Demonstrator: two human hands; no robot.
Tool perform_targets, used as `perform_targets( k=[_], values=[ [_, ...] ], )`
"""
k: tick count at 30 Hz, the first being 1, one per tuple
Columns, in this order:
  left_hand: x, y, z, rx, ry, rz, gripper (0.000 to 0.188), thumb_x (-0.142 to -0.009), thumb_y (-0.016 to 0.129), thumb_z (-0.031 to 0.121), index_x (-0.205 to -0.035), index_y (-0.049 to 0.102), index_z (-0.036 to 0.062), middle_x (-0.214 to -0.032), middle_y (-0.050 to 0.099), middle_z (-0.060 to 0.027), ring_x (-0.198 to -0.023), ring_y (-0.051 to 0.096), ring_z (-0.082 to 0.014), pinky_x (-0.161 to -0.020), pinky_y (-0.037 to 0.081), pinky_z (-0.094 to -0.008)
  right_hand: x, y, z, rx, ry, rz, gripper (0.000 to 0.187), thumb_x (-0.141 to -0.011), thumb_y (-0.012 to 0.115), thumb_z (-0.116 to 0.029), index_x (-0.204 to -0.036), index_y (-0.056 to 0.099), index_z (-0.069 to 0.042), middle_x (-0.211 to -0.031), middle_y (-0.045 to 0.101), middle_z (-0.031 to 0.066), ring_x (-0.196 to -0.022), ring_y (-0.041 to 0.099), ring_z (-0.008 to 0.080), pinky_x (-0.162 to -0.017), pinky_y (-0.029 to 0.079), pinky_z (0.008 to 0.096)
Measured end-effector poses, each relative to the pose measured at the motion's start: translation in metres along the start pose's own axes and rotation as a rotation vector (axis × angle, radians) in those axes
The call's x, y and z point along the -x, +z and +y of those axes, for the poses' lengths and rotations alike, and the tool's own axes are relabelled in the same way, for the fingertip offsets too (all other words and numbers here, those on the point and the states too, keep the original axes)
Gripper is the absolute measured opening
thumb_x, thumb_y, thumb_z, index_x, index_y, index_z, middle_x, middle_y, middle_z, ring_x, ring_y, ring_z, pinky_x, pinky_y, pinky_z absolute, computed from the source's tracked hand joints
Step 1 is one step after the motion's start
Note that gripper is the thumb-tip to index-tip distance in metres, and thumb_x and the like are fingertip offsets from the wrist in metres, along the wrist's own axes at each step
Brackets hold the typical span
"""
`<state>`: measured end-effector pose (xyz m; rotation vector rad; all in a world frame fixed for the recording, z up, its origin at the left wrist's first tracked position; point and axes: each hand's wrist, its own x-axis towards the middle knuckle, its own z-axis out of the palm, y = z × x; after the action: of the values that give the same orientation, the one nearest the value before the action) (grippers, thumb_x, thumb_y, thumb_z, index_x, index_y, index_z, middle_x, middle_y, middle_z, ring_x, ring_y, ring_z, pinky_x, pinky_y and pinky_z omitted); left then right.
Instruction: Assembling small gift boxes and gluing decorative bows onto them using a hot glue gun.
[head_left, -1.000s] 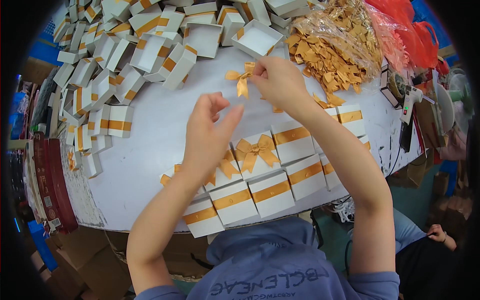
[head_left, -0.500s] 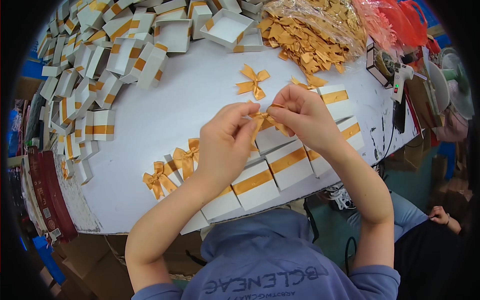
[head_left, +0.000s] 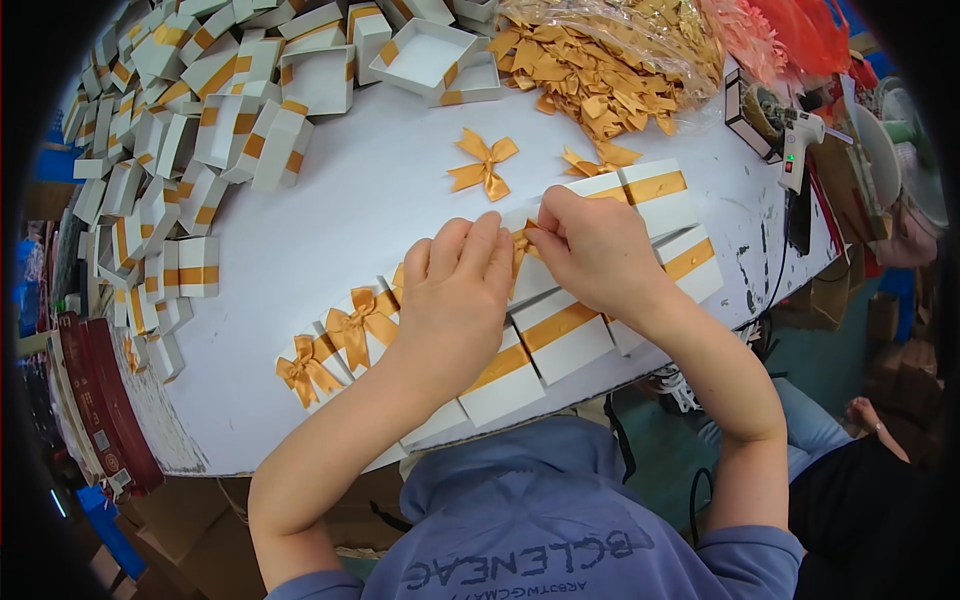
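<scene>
A gold satin bow (head_left: 522,246) sits over the ribbon of a white box lid in the back row, partly covered by my fingers. My right hand (head_left: 598,248) is closed, its thumb and forefinger pinching the bow's right side. My left hand (head_left: 460,285) lies stretched over the lids just left of that bow, fingers extended; its thumb is hidden. Two white lids at the left carry finished-looking bows, one bow (head_left: 305,371) at the end and another bow (head_left: 361,325) beside it. Nearer me, a white lid with a flat gold ribbon (head_left: 566,334) shows small shiny dots on neighbouring ribbons.
Loose bows, one bow (head_left: 484,164) apart from the others, lie beyond my hands. A plastic bag (head_left: 640,50) spills a heap of gold bows. White ribboned boxes (head_left: 325,80) pile up at the far left. A glue gun (head_left: 798,150) stands at the right table edge.
My left hand has let go of the bow and flattened over the lids. The bow has come down onto a lid, with my right hand still pinching it.
</scene>
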<state>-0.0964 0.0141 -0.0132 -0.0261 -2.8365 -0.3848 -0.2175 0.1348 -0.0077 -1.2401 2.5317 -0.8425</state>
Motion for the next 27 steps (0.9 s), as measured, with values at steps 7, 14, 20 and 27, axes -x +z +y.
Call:
perform_targets(
  k=[7, 14, 20, 27],
  values=[
    [0.000, 0.001, -0.003, -0.114, 0.104, -0.004, 0.042, -0.073, 0.053, 0.006, -0.114, 0.056, 0.0047, -0.101, 0.052, -0.0062, -0.097, 0.046, -0.0195, -0.081, 0.032, -0.0333, -0.051, -0.009, 0.011, -0.029, -0.016, -0.014, 0.015, -0.075, 0.063, -0.019, -0.079, 0.062, -0.005, -0.069, 0.062, 0.0146, -0.069, 0.061, 0.0300, -0.058, 0.048, 0.0394],
    [-0.010, -0.009, -0.020, 0.107, -0.012, -0.051, 0.042, -0.073, 0.059, 0.003, -0.114, 0.055, 0.0094, -0.104, 0.053, -0.0066, -0.099, 0.048, -0.0222, -0.082, 0.030, -0.0352, -0.087, 0.015, -0.003, 0.256, 0.180, -0.278, 0.014, -0.068, 0.067, -0.017, -0.071, 0.066, -0.004, -0.067, 0.062, 0.0108, -0.064, 0.060, 0.0222, -0.062, 0.048, 0.0342],
    [-0.034, -0.016, -0.038, -0.053, 0.090, 0.344, 0.045, -0.061, 0.067, -0.005, -0.102, 0.053, 0.0061, -0.098, 0.056, -0.0064, -0.094, 0.053, -0.0257, -0.081, 0.035, -0.0362, -0.074, -0.020, -0.018, -0.399, 0.243, -0.438, 0.026, -0.067, 0.070, -0.021, -0.078, 0.065, 0.002, -0.073, 0.063, 0.0123, -0.065, 0.060, 0.0167, -0.056, 0.047, 0.0303],
    [-0.054, -0.020, -0.009, 1.282, -0.466, 0.384, 0.022, -0.083, 0.058, -0.003, -0.093, 0.039, 0.0029, -0.077, 0.061, -0.0080, -0.069, 0.057, -0.0090, -0.058, 0.044, -0.0206, -0.013, -0.043, -0.010, -1.108, 0.286, -0.204, 0.030, -0.083, 0.063, -0.019, -0.107, 0.054, -0.002, -0.083, 0.062, 0.0018, -0.057, 0.051, 0.0032, -0.048, 0.035, 0.0159]
  ],
)
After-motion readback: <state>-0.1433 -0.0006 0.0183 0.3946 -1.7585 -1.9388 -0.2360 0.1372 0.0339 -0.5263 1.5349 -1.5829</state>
